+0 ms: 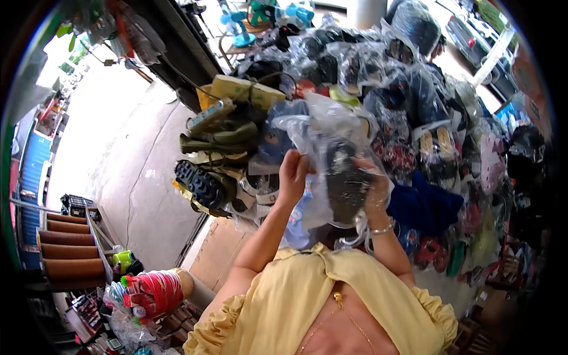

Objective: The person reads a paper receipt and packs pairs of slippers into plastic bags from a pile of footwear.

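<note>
A clear plastic bag [316, 133] stands upright in front of my chest, with a dark shoe [346, 189] showing through it. My left hand [294, 173] is closed, its fingers pinching the bag's left edge. On the other side, my right hand [374, 190] wraps round the shoe's right side, with the clear plastic over its fingers. Below that hand hang pale handles or ties [356, 234]. A dark blue cloth [425, 204] lies to the right of my right hand. Green canvas shoes [222, 139] and a black-soled boot [200, 183] are stacked left of my left hand.
A big heap of plastic-wrapped footwear [408, 94] spreads ahead and to the right. Yellow packages [248, 90] top the left stack. Small blue fans [238, 26] stand at the back. Brown rolls [71, 251] and a spool of red cord [157, 294] are at lower left.
</note>
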A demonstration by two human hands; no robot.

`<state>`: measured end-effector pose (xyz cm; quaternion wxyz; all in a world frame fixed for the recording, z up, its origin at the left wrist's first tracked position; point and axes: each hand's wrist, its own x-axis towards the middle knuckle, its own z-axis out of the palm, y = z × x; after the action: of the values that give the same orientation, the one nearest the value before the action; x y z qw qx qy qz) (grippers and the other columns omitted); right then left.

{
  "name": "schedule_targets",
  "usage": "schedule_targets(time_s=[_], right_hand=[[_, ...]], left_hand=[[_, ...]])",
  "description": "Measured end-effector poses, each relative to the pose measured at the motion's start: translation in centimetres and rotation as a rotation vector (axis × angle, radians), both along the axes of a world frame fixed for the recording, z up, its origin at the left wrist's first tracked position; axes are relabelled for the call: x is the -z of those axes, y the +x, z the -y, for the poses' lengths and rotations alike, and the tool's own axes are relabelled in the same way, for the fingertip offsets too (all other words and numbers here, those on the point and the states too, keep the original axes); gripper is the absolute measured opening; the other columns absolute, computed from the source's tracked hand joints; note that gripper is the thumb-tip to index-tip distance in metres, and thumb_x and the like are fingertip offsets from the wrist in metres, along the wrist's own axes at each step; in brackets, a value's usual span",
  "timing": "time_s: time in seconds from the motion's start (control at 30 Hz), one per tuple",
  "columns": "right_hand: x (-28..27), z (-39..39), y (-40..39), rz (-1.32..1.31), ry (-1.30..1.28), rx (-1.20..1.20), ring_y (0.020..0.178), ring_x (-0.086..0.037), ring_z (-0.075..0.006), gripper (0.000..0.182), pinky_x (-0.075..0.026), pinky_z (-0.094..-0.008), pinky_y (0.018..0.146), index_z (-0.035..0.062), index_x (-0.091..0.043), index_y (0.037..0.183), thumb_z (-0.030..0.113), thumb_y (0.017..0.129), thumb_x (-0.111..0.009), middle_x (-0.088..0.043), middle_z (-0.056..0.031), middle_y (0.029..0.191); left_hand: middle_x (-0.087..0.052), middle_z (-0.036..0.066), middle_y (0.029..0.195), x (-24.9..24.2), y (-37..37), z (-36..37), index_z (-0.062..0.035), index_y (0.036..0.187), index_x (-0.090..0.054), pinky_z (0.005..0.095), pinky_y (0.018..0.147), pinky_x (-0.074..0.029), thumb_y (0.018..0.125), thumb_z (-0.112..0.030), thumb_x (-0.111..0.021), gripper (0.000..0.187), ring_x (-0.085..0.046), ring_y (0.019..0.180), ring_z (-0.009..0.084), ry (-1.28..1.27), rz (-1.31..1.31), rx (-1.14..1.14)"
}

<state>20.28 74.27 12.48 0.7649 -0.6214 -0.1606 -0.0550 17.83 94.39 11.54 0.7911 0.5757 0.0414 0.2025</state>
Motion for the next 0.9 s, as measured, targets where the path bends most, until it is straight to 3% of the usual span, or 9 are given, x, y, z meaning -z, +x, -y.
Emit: schedule_targets(time_s=[0.07,0.17,0.2,0.3,0.5,0.6,0.67,0.73,0.9], right_hand=[[-0.8,-0.6,-1.4,0.261,-0.148,0.019,0.092,-0.065,-0.017,0.026,-0.051,-0.028,0.085,-0.004,-0.065,0.112,0.007,0.089,-0.058,-0.067,-0.0106,0.108],[-1.6,-0.6,-1.8,0.412,-0.523,0.144,0.092,-0.065,-0.0169,0.027,-0.051,-0.0275,0.086,-0.0022,-0.065,0.113,0.007,0.09,-0.056,-0.067,-0.0102,0.107],[-1.6,-0.4,-1.8,0.109,-0.077,0.034,0.093,-0.065,-0.0172,0.026,-0.051,-0.0273,0.086,-0.0014,-0.065,0.113,0.008,0.091,-0.056,-0.067,-0.01,0.107],[-1.5,-0.1,-1.5,-0.09,0.341,-0.036,0.096,-0.064,-0.0173,0.025,-0.051,-0.0278,0.087,-0.0016,-0.066,0.112,0.008,0.093,-0.053,-0.067,-0.0103,0.109],[-0.5,-0.4,-2.1,-0.2,0.328,-0.126,0.096,-0.063,-0.0166,0.026,-0.053,-0.0301,0.087,-0.0021,-0.062,0.115,0.004,0.091,-0.055,-0.064,-0.0113,0.112],[-0.3,0.5,-2.4,-0.225,0.221,-0.135,0.099,-0.063,-0.0169,0.029,-0.052,-0.0298,0.09,-0.0029,-0.063,0.115,0.001,0.086,-0.062,-0.065,-0.0106,0.111],[0.2,0.6,-2.7,-0.319,0.328,-0.193,0.1,-0.063,-0.017,0.034,-0.05,-0.0294,0.092,-0.0035,-0.063,0.114,-0.003,0.081,-0.069,-0.065,-0.0105,0.112],[-0.4,0.2,-2.6,0.039,0.226,-0.142,0.105,-0.061,-0.018,0.035,-0.049,-0.0306,0.093,-0.002,-0.064,0.113,-0.004,0.079,-0.069,-0.064,-0.0125,0.115],[1.2,0.3,-2.9,-0.088,0.158,0.088,0.111,-0.06,-0.0211,0.037,-0.046,-0.031,0.096,0.0028,-0.067,0.112,-0.003,0.076,-0.072,-0.062,-0.0154,0.119]], left_hand=[[-0.047,0.001,0.09,1.7,0.0,0.0,-0.0044,0.099,-0.048,0.02,0.077,-0.035,0.093,0.008,-0.045,0.014,-0.043,0.085,0.0076,0.135,0.058,-0.012],[-0.046,-0.003,0.075,-0.6,-0.2,-1.1,-0.0096,0.092,-0.05,0.0227,0.062,-0.042,0.098,-0.01,-0.051,0.007,-0.044,0.064,0.0063,-0.246,-0.085,-0.102],[-0.045,-0.003,0.071,-0.2,0.0,-2.3,-0.0103,0.092,-0.051,0.0275,0.059,-0.048,0.098,-0.013,-0.052,0.007,-0.044,0.058,0.0077,-0.425,-0.105,-0.151],[-0.043,-0.002,0.069,-1.1,-0.4,-4.2,-0.0083,0.095,-0.049,0.0315,0.069,-0.055,0.1,-0.011,-0.048,0.005,-0.046,0.06,0.0074,-0.308,-0.006,-0.139],[-0.056,0.003,0.095,-1.9,0.6,-2.4,-0.0094,0.111,-0.047,0.0308,0.078,-0.052,0.101,-0.018,-0.048,0.013,-0.058,0.087,0.0129,-0.11,-0.069,-0.105],[-0.06,0.004,0.112,-1.1,2.2,-2.4,-0.0094,0.128,-0.047,0.0285,0.082,-0.05,0.1,-0.019,-0.051,0.03,-0.059,0.096,0.0138,-0.469,-0.182,0.031],[-0.063,0.006,0.109,0.7,3.7,-2.7,-0.0085,0.124,-0.051,0.0313,0.081,-0.052,0.099,-0.019,-0.053,0.027,-0.062,0.095,0.0167,-0.41,-0.069,0.038],[-0.067,0.007,0.1,-0.3,3.9,-2.7,-0.0056,0.108,-0.059,0.0312,0.077,-0.056,0.097,-0.013,-0.054,0.014,-0.066,0.086,0.0186,-0.421,0.135,0.037],[-0.065,0.007,0.098,-2.2,2.2,-1.3,-0.0066,0.101,-0.056,0.0264,0.078,-0.053,0.097,-0.006,-0.051,0.007,-0.063,0.09,0.0149,-0.375,0.237,-0.198]])
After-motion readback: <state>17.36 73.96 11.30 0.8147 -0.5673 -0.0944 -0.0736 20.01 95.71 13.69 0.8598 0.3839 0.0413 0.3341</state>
